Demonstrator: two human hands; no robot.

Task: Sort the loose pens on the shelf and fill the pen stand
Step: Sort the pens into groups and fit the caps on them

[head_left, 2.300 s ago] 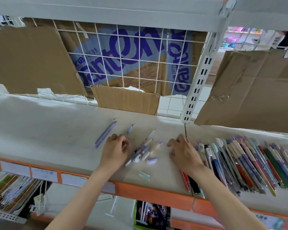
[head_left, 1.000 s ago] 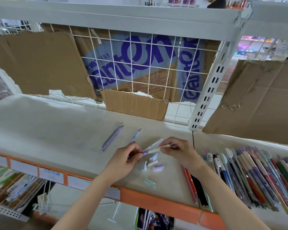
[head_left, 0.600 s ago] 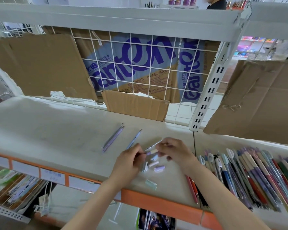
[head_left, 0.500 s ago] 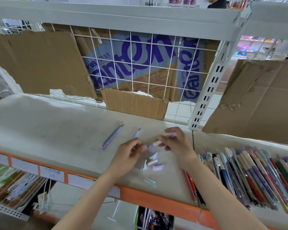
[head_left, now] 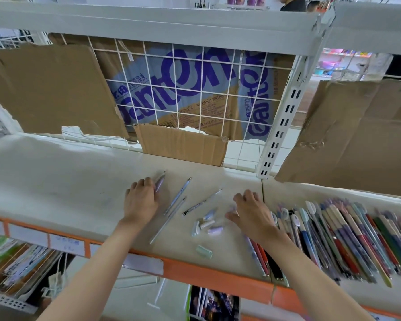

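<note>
The left hand [head_left: 141, 200] lies over the pale purple slim pens [head_left: 159, 184] toward the back of the white paper-lined shelf [head_left: 56, 181], fingers curled on them; the right hand [head_left: 250, 214] hovers flat and relaxed beside the small loose pen caps [head_left: 207, 224], holding nothing. Gathering like-coloured pens together should go cleanly if none roll toward the orange front edge [head_left: 195, 269]. Sorted pens [head_left: 345, 237] crowd the shelf's right end. No pen stand is visible. Brown cardboard sheets [head_left: 49, 89] back the wire grid [head_left: 195, 89].
</note>
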